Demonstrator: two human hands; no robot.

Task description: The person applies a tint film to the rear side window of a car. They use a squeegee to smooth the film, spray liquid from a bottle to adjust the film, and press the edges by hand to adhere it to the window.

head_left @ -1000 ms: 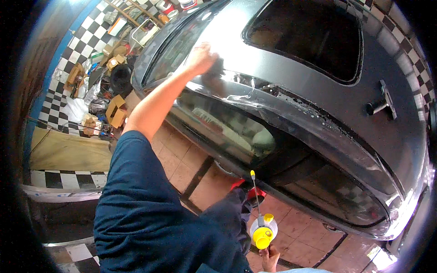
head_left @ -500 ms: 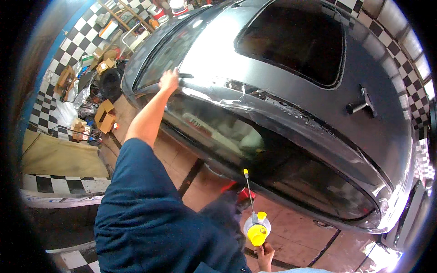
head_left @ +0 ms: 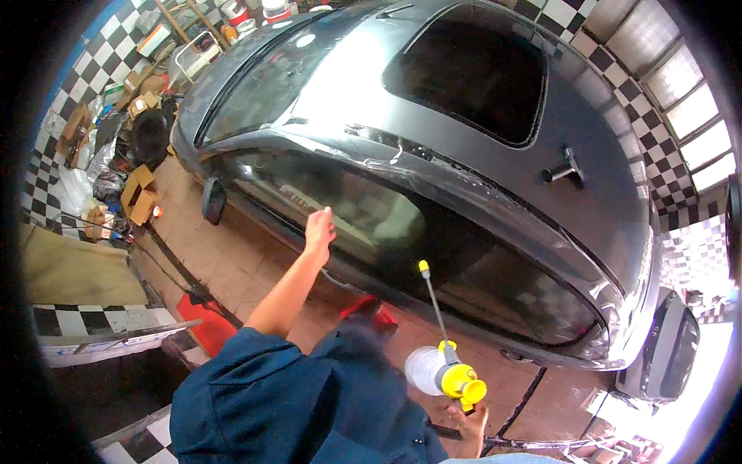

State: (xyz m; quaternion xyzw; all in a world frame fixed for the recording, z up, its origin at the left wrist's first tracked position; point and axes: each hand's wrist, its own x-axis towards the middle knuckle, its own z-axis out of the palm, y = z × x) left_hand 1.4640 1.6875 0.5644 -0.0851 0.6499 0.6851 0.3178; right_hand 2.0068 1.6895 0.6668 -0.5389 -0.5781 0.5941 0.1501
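Observation:
A grey car (head_left: 255,143) fills the middle of the view, with glossy, wrinkled see-through film (head_left: 363,151) along its near roof edge. My left hand (head_left: 320,233) is in front of the dark near side window (head_left: 495,282). Its fingers are loosely bent and a little apart, and I see nothing in them. Down by my body, my right hand (head_left: 470,421) grips a pump spray bottle (head_left: 423,370) by its yellow head. The bottle is tilted, its clear body to the left. From it a long thin wand with a yellow tip (head_left: 423,267) points toward the car.
On the roof, behind the dark sunroof (head_left: 471,73), lies a black tool with a round tube (head_left: 563,172). The side mirror (head_left: 213,199) juts out at the left. Cardboard boxes (head_left: 139,197) and clutter line the left wall. A red object (head_left: 207,325) is on the floor.
My left hand has come away from the roof edge by the windshield, down and right to the side window. The spray bottle in my right hand has turned and tilted over.

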